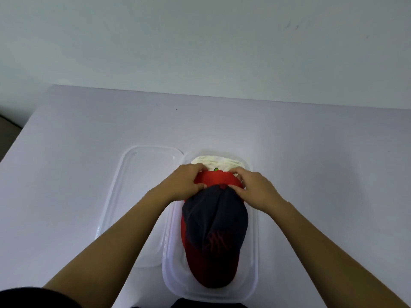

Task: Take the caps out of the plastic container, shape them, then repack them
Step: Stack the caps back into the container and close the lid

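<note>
Left hand (pixel 188 182) and right hand (pixel 249 187) each pinch the red cap (pixel 219 180) closed-fingered, above the navy cap (pixel 216 221) inside the container (pixel 253 252).

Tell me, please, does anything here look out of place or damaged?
Nothing looks damaged or spilled. The lid lies on the table left of the plastic container. Both hands, left hand and right hand, grip the red cap between the navy cap and the white cap.
</note>
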`<action>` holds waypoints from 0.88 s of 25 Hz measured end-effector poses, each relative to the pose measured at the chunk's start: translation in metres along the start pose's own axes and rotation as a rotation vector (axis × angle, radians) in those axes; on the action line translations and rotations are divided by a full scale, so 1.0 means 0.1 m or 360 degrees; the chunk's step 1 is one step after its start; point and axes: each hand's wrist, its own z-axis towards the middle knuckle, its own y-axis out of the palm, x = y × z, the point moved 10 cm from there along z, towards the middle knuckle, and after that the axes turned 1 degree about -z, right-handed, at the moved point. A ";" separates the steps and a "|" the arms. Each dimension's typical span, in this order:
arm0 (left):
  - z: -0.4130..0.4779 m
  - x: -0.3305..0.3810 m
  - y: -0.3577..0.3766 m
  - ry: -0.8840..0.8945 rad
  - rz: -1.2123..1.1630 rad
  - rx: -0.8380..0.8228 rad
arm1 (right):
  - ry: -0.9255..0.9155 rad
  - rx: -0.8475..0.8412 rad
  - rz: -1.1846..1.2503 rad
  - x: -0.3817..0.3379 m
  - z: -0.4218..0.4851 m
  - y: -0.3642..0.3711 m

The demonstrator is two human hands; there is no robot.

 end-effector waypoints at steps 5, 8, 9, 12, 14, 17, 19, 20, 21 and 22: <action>-0.10 -0.03 -0.11 0.0036 -0.0125 0.0268 | -0.0075 0.0487 0.0110 -0.16 -0.18 -0.23; -0.44 -0.22 -0.39 0.0075 -0.0426 0.0749 | -0.0362 0.0766 -0.0065 -0.60 -0.67 -0.02; -0.59 -0.38 -0.48 0.0018 -0.0453 0.0950 | -0.0376 0.0698 -0.0182 -0.68 -0.76 0.21; -1.02 -1.09 -0.57 -0.0490 -0.0333 0.1297 | -0.0245 0.0449 -0.0423 -0.62 -0.75 0.77; -1.25 -1.71 -0.39 -0.1054 -0.0321 0.1133 | -0.0175 0.0438 -0.0501 -0.55 -0.63 0.84; -1.50 -2.20 -0.03 -0.1511 -0.0301 0.0759 | -0.0107 0.0395 -0.0503 -0.56 -0.56 0.83; -1.50 -2.26 0.06 -0.1526 -0.0270 0.0684 | -0.0092 0.0358 -0.0486 -0.56 -0.56 0.85; -1.49 -2.25 0.06 -0.1515 -0.0281 0.0695 | -0.0093 0.0351 -0.0481 -0.56 -0.57 0.85; -1.49 -2.26 0.05 -0.1514 -0.0321 0.0731 | -0.0093 0.0345 -0.0473 -0.57 -0.58 0.85; -1.51 -2.25 0.01 -0.1515 -0.0375 0.0781 | -0.0086 0.0330 -0.0465 -0.57 -0.58 0.84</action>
